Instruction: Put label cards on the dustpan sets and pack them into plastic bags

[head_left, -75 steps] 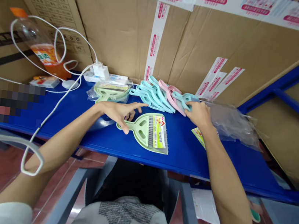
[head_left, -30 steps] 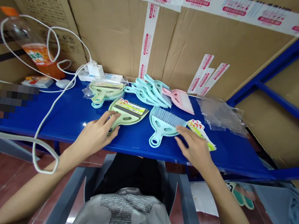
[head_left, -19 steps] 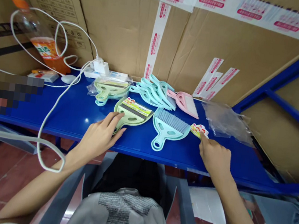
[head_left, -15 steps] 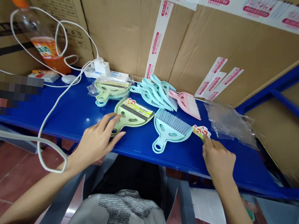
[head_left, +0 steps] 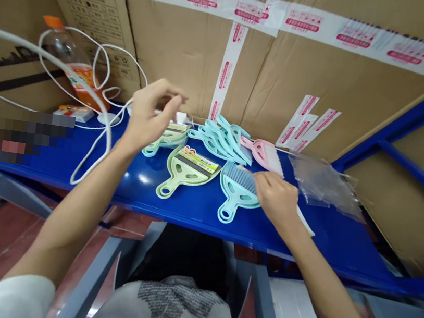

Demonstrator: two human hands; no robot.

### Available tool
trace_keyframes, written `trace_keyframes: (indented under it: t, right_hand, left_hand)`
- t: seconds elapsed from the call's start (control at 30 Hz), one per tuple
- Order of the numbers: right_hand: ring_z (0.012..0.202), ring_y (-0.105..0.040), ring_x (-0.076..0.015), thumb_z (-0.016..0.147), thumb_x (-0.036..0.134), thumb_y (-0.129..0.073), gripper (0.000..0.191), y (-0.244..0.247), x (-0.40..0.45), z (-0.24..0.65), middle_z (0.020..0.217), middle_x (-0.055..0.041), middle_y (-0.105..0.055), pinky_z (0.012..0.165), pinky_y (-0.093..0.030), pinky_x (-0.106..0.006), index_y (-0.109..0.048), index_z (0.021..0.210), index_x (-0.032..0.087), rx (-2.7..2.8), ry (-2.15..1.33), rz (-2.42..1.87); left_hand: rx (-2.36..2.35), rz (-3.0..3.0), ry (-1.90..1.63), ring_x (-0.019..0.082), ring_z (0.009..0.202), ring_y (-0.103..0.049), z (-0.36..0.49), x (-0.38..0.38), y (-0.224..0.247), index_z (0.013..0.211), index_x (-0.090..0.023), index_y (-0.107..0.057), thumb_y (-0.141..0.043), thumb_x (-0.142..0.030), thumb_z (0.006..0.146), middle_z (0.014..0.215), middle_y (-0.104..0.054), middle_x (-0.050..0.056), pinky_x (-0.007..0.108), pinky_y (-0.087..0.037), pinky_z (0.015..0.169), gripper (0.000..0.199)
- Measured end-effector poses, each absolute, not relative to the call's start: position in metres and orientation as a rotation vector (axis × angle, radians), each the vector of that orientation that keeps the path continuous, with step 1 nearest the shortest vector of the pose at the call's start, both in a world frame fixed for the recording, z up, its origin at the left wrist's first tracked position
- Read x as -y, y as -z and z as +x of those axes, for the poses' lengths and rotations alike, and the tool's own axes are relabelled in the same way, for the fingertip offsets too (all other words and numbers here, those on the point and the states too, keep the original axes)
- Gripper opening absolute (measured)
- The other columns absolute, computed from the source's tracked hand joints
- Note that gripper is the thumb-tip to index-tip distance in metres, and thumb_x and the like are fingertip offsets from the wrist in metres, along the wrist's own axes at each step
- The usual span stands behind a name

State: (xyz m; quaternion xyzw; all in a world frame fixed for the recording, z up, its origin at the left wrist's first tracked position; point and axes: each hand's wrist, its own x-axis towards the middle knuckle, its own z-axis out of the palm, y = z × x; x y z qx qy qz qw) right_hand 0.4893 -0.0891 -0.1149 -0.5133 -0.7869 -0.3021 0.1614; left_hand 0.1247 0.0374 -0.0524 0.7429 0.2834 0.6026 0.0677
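Observation:
My left hand (head_left: 155, 111) is raised over the back left of the table, empty, its fingers curled and the thumb apart. Below it, a green dustpan set (head_left: 184, 172) with a dark-bristled brush and a printed label lies on the blue table. My right hand (head_left: 275, 197) is closed at the right edge of a light-blue dustpan and brush (head_left: 240, 189); what its fingers pinch is hidden. A pale card edge (head_left: 305, 222) shows beside the right wrist.
Several light-blue dustpan sets (head_left: 220, 139) and a pink one (head_left: 262, 153) lie behind. Bagged sets (head_left: 170, 134) are at back left, clear plastic bags (head_left: 325, 183) at right. A white cable (head_left: 108, 134) loops near an orange-capped bottle (head_left: 79, 74). Cardboard (head_left: 196, 46) stands behind.
My left hand has left the green dustpan and risen up and back. My right hand has moved left from the printed cards to the light-blue brush. The view has shifted slightly.

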Motion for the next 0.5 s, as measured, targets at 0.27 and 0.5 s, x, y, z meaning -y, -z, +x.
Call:
trace_keyframes:
  t: [0.27,0.5]
  right_hand:
    - [0.104,-0.081,-0.0242,0.111,0.02,-0.056,0.031,0.129,0.077,0.484,0.116,-0.0053,-0.088,0.069,-0.049,-0.03,-0.086,0.11,0.028,2.46,0.422,-1.694]
    - [0.114,-0.082,-0.0266,0.112,0.032,-0.054,0.036,0.129,0.072,0.493,0.12,-0.0045,-0.088,0.079,-0.057,-0.034,-0.088,0.101,0.025,2.244,0.441,-1.458]
  left_hand:
    - [-0.811,2.187,-1.792,0.011,0.059,-0.064,0.167,-0.135,0.056,0.096,-0.022,-0.076,-0.069,-0.057,0.106,0.098,-0.078,0.006,0.026,-0.044,0.056,0.037]
    - [-0.701,2.279,-1.827,0.016,0.076,-0.07,0.187,-0.09,0.017,0.104,-0.025,-0.073,-0.059,-0.048,0.114,0.103,-0.074,0.005,0.03,-0.053,0.063,0.029]
